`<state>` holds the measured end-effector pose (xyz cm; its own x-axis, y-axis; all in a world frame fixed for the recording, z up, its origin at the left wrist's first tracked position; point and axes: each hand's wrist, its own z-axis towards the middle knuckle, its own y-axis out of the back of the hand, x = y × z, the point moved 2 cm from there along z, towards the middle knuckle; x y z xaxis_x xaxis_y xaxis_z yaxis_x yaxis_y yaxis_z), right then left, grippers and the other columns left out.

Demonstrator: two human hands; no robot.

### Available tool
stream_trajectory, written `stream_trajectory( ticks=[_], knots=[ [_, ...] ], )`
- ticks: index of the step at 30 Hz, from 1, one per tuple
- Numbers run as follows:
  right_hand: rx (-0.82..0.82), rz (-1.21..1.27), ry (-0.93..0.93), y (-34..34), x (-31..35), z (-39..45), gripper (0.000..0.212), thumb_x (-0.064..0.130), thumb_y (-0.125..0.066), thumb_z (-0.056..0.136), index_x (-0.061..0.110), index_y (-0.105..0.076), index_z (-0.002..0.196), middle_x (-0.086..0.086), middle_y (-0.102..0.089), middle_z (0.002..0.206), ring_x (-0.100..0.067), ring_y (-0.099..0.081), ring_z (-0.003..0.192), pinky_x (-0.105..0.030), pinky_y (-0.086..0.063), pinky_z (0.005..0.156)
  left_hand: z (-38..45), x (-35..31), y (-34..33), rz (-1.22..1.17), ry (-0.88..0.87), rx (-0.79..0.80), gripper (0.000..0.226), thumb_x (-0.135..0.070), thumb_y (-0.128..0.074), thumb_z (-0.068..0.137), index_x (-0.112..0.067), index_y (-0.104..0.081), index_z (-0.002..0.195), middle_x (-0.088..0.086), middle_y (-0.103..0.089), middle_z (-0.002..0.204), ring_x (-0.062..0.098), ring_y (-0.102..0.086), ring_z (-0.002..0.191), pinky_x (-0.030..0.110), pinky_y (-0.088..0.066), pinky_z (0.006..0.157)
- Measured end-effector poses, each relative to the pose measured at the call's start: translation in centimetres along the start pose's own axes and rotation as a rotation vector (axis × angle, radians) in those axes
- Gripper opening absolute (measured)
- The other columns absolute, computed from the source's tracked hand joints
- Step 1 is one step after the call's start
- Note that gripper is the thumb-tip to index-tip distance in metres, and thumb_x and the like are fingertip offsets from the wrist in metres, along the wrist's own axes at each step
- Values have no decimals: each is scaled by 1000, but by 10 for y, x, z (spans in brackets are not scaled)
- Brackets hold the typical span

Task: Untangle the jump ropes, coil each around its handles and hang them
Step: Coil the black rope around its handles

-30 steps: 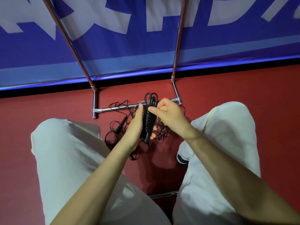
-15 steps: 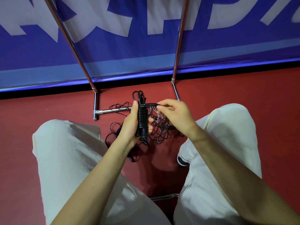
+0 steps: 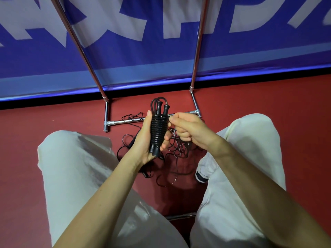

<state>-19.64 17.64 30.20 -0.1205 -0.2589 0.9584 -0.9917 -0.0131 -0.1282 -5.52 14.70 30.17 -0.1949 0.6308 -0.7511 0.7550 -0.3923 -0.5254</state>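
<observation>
A black jump rope (image 3: 158,128) is wound in tight coils around its two handles, whose tips stick up at the top. My left hand (image 3: 146,140) grips this bundle upright from the left side. My right hand (image 3: 186,128) is curled just right of the bundle and pinches the rope's free end, pulled taut beside the coils. Below and behind my hands, a tangle of thin black ropes (image 3: 176,149) lies on the red floor, with a loose handle (image 3: 131,142) partly hidden behind my left wrist.
A chrome rack (image 3: 125,120) stands on the floor ahead, its two uprights rising in front of a blue banner (image 3: 143,56). My knees in pale trousers flank the tangle, and a white shoe (image 3: 202,173) shows at the right.
The coiled bundle has turned upright and more turns cover the handles. My right hand has closed into a fist beside the coils, drawing the rope end tight.
</observation>
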Motion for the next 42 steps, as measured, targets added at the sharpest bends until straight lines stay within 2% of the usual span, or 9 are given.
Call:
stream_trajectory(
  ticks=[4,10,16,23,26,28,33,38,42],
  knots=[
    [194,97,-39,-4,2,-5,17,21,-48,100,19,-52,117,13,-56,60,1,-26,41,-23,-13,46,-5,-3,-1,25,70,105,75,-66,-12,94,-8,-55,72,3,-41,41,12,-35,24,14,-29,27],
    [177,250,29,-16,-2,-4,13,25,-56,87,16,-65,91,-4,-54,74,1,-27,43,-17,-17,46,-15,1,-9,84,302,211,88,-85,-8,60,-14,-55,41,4,-40,34,16,-46,26,19,-40,32],
    [-39,223,148,-5,1,0,7,19,-57,86,12,-56,85,2,-54,70,0,-29,41,-19,-18,43,4,8,-1,252,202,82,95,-81,-13,80,0,-62,86,6,-55,57,17,-53,47,25,-46,47],
    [-146,-50,135,-13,2,-2,17,8,-53,98,3,-54,114,12,-51,51,0,-38,36,-12,-24,38,7,8,1,-66,51,-119,62,-64,-34,96,-16,-68,79,3,-52,65,9,-44,41,17,-33,33],
    [-226,-129,199,-15,-1,0,5,5,-57,96,8,-56,91,14,-52,47,3,-46,40,-9,-34,43,9,4,8,-98,1,-169,65,-68,-37,93,-15,-67,71,1,-50,61,8,-42,38,16,-30,32],
    [-262,-152,226,-10,-1,4,23,5,-58,95,13,-51,75,17,-49,45,2,-43,42,-9,-33,46,10,1,10,-97,-7,-174,68,-70,-36,91,-14,-65,65,-1,-48,54,7,-38,33,15,-26,31],
    [-189,-160,224,1,3,8,27,10,-56,97,15,-51,71,15,-40,51,0,-31,45,-12,-25,47,10,3,7,-104,11,-129,67,-74,-39,80,-13,-56,57,-5,-37,39,6,-29,25,15,-19,28],
    [17,83,119,-1,-2,7,9,23,-56,88,15,-55,86,6,-41,59,-1,-28,43,-15,-19,42,2,13,0,-327,200,161,69,-77,-45,78,-13,-56,55,-7,-39,34,5,-32,23,16,-21,29],
    [193,207,78,-8,-4,0,30,23,-48,91,22,-56,120,4,-51,84,-1,-31,50,-18,-20,48,-7,19,-9,-553,436,614,69,-70,-55,84,-2,-61,69,1,-49,44,13,-40,35,21,-34,37]
  ],
)
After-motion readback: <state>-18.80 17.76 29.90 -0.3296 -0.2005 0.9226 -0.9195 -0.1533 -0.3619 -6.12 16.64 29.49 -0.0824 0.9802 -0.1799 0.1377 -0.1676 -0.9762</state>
